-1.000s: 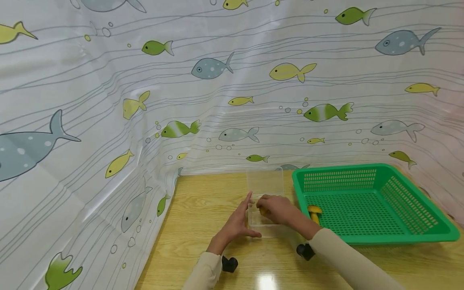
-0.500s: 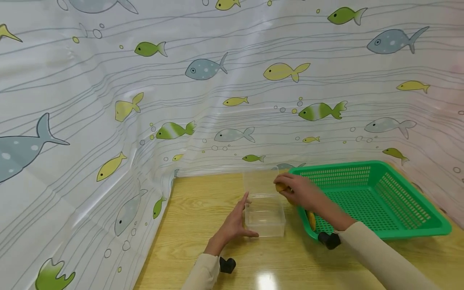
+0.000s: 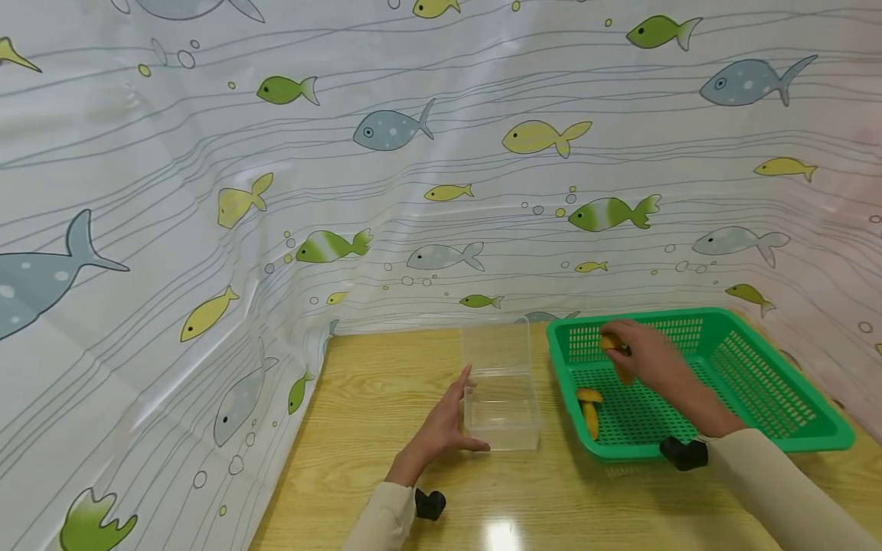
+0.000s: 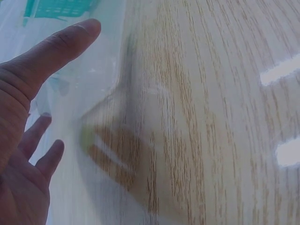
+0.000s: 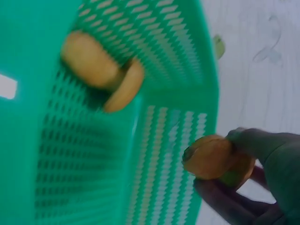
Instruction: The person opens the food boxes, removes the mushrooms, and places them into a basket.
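Note:
My right hand [image 3: 654, 363] pinches a yellow-brown mushroom [image 3: 612, 343] between thumb and fingers, above the left part of a green plastic basket [image 3: 779, 444]. In the right wrist view the held mushroom [image 5: 208, 157] shows its rounded end towards the camera. Another mushroom [image 3: 590, 413] leans against the basket's inner left wall. Straight, spread fingers and thumb of my left hand [image 3: 441, 428] frame the left side of a clear plastic box [image 3: 506, 438]. The box's hinged lid [image 3: 496, 344] stands up at the back, and no mushroom shows inside.
A pale wood-grain table [image 3: 386, 383] carries the box and basket. Behind and to the left hangs a white curtain [image 3: 386, 291] printed with fish. A black wrist mount [image 3: 684, 453] sits at my right sleeve, close to the basket's front rim.
My right hand has lifted the mushroom out of the clear box and carried it right, over the basket. The left hand has stayed beside the box. The view shifted slightly.

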### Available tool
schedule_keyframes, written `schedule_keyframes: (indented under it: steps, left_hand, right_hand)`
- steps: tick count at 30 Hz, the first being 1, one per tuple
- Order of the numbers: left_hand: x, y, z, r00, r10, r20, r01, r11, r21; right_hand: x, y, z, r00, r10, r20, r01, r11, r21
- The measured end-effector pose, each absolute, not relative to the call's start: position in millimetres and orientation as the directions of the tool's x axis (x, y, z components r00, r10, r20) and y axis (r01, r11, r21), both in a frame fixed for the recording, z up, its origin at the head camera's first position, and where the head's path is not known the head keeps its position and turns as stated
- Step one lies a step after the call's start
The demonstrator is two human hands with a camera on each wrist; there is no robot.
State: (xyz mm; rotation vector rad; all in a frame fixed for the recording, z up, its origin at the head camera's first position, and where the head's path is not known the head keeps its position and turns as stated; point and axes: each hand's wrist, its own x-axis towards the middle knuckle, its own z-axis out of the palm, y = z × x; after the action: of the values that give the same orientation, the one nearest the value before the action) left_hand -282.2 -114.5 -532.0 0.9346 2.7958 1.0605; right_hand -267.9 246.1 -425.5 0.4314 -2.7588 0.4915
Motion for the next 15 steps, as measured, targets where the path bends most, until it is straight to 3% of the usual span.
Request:
schedule_keyframes:
  steps: [9, 15]
  left_hand:
    - [-280.7, -114.8, -530.5, -0.823, 0.534, 0.193, 0.532, 0.605, 0.593]
    - [-278.6, -114.6, -527.3, -0.819, 0.537, 0.201, 0.539, 0.601, 0.59]
  right_hand:
    - [-267.5, 269.2, -447.1, -0.981, -0.146, 0.125, -0.175, 0.949, -0.263]
    - [-268.6, 270.7, -455.3, -0.986, -0.15, 0.074, -0.165, 0.944, -0.284]
